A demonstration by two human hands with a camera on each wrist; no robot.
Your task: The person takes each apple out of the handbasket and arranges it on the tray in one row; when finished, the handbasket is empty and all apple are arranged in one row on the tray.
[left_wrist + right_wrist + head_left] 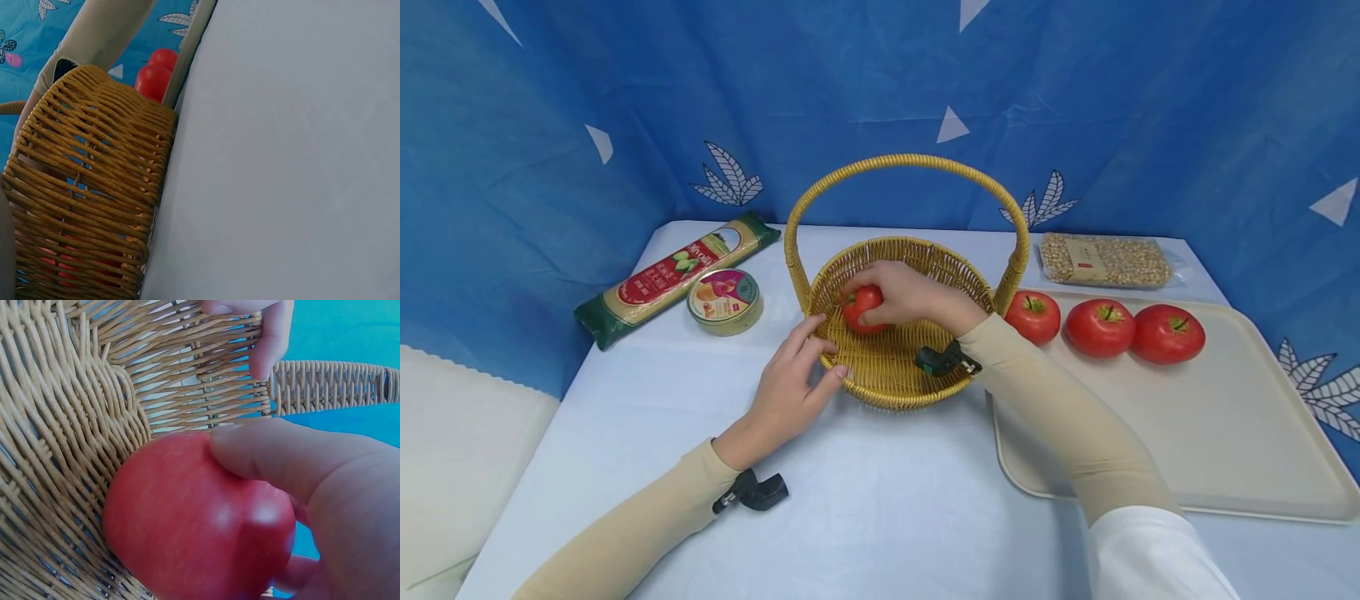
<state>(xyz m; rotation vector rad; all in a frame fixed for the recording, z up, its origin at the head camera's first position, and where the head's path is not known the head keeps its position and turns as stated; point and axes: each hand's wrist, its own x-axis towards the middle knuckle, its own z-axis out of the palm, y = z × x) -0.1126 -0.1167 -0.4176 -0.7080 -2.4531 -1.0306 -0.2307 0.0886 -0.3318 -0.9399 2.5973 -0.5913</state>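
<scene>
A yellow wicker basket (891,392) with a tall arched handle stands mid-table. Inside it, toward the left, my right hand (906,293) grips a red apple (867,310) between thumb and fingers. The right wrist view shows that apple (194,519) against the woven basket, with the thumb across its upper side. My left hand (790,392) holds the basket's left rim, its fingertips (270,347) hooked over the edge. In the left wrist view the basket wall (94,156) hides most of the left hand; red shows through the weave.
Three more apples (1100,327) lie along the back left of a beige tray (1195,433) on the right. Behind the tray is a bag of pale beans or grains (1120,260). A round tin (724,302) and a long noodle packet (670,279) lie left of the basket.
</scene>
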